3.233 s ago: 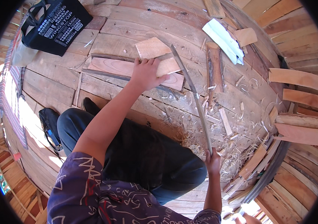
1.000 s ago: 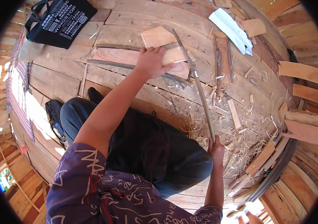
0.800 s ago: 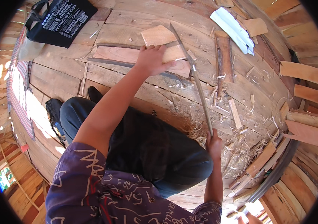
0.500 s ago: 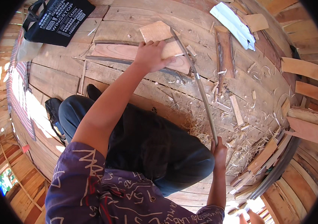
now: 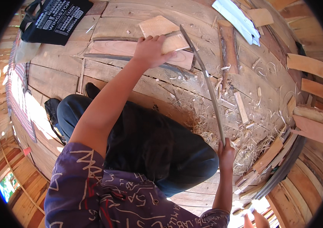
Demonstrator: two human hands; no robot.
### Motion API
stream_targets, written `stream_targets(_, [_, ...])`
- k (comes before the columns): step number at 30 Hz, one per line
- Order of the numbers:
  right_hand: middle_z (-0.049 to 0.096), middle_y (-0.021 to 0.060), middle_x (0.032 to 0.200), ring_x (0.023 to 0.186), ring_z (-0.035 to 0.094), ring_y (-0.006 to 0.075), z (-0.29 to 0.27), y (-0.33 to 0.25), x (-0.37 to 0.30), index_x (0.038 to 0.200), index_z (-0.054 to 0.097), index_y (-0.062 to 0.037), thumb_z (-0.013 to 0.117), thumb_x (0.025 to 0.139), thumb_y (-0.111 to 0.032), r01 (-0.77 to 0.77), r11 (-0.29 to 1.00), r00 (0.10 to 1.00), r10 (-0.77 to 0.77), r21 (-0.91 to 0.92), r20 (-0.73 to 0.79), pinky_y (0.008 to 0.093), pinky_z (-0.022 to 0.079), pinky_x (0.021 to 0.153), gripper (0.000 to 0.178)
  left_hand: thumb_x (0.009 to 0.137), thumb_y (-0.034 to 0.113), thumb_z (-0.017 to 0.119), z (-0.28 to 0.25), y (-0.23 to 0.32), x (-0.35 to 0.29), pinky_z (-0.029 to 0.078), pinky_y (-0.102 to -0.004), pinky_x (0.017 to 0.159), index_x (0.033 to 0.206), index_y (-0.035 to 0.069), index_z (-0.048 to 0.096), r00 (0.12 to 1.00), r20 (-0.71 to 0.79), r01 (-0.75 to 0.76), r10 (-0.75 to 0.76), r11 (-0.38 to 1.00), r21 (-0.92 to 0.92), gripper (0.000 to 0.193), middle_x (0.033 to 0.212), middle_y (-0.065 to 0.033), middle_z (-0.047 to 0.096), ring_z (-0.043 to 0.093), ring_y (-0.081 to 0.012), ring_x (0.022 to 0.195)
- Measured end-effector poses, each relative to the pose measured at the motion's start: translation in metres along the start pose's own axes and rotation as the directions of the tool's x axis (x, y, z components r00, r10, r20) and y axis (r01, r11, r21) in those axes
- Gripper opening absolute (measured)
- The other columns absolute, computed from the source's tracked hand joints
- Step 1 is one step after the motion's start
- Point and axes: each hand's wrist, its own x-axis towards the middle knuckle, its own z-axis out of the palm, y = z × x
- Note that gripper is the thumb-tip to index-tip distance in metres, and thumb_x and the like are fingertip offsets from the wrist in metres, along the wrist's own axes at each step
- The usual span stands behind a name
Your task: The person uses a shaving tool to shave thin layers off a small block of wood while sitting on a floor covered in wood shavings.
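My left hand [image 5: 151, 51] is closed over a small pale wooden block [image 5: 175, 42], pressing it onto a longer reddish plank [image 5: 114, 48] on the floor. Its thumb lies along the near side of the block. A long-handled knife [image 5: 215, 97] slants across the scene, its handle end gripped in my right hand [image 5: 226, 152] beside my right knee. The thin dark blade runs along the block's right end; whether it touches cannot be told. Beyond my left fingers lies another flat piece of pale wood [image 5: 159, 26].
Curly shavings [image 5: 247, 154] and chips cover the floorboards at right. A bark-edged board [image 5: 228, 49] and a white bag [image 5: 237, 21] lie far right. Cut slats [image 5: 269, 157] lean along the right side. A black tote bag [image 5: 57, 21] sits far left.
The blade has shifted right, off the pale wood it overlapped, to the block's right end. My right hand has moved slightly right. My left hand keeps its hold on the block.
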Motion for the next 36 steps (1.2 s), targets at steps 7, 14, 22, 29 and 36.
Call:
stream_targets(7, [0.057, 0.0214, 0.059, 0.054, 0.060, 0.0414, 0.022, 0.003, 0.030, 0.100, 0.057, -0.0025, 0.059, 0.098, -0.015, 0.008, 0.995, 0.999, -0.003, 0.104, -0.049, 0.0483, 0.042, 0.047, 0.013, 0.086, 0.068, 0.055, 0.000, -0.001, 0.001, 0.037, -0.0498, 0.101, 0.125, 0.004, 0.055, 1.000, 0.000, -0.003, 0.003, 1.000, 0.021, 0.075, 0.118, -0.0141, 0.066, 0.058, -0.0314, 0.117])
stream_targets(14, [0.056, 0.0203, 0.059, 0.050, 0.059, 0.0379, 0.005, 0.000, 0.000, 0.102, 0.059, -0.0034, 0.060, 0.098, -0.014, -0.062, 0.989, 0.997, 0.054, 0.136, 0.058, 0.0440, 0.042, 0.046, 0.011, 0.087, 0.063, 0.057, -0.002, -0.001, 0.000, 0.039, -0.0486, 0.098, 0.122, 0.003, 0.055, 1.000, -0.008, -0.003, 0.003, 1.000, 0.013, 0.070, 0.111, -0.0199, 0.068, 0.061, -0.0346, 0.111])
stream_targets(22, [0.056, 0.0210, 0.059, 0.053, 0.060, 0.0404, 0.010, 0.003, -0.003, 0.101, 0.058, -0.0049, 0.062, 0.097, -0.015, -0.018, 0.991, 0.999, 0.011, 0.132, 0.051, 0.0467, 0.042, 0.047, 0.011, 0.088, 0.064, 0.056, -0.001, -0.001, 0.002, 0.040, -0.0497, 0.096, 0.119, 0.002, 0.055, 1.000, -0.014, -0.024, 0.025, 1.000, 0.006, 0.069, 0.109, -0.0205, 0.069, 0.063, -0.0358, 0.107])
stream_targets(29, [0.058, 0.0223, 0.061, 0.056, 0.062, 0.0414, 0.020, -0.007, 0.014, 0.100, 0.058, -0.0056, 0.062, 0.097, -0.015, 0.039, 0.990, 0.999, -0.042, 0.135, 0.015, 0.0477, 0.043, 0.048, 0.010, 0.087, 0.064, 0.057, 0.001, -0.004, 0.002, 0.039, -0.0503, 0.097, 0.121, 0.002, 0.054, 1.000, -0.017, -0.023, 0.023, 1.000, -0.005, 0.071, 0.110, -0.0203, 0.068, 0.061, -0.0355, 0.110])
stream_targets(36, [0.058, 0.0219, 0.060, 0.054, 0.060, 0.0411, -0.003, -0.009, -0.002, 0.102, 0.059, -0.0046, 0.062, 0.097, -0.015, -0.013, 0.998, 0.999, 0.010, 0.056, 0.047, 0.0475, 0.043, 0.047, 0.012, 0.087, 0.064, 0.057, 0.000, -0.002, 0.000, 0.038, -0.0492, 0.099, 0.124, 0.003, 0.054, 1.000, -0.006, -0.006, 0.006, 1.000, 0.003, 0.072, 0.111, -0.0186, 0.068, 0.060, -0.0350, 0.111])
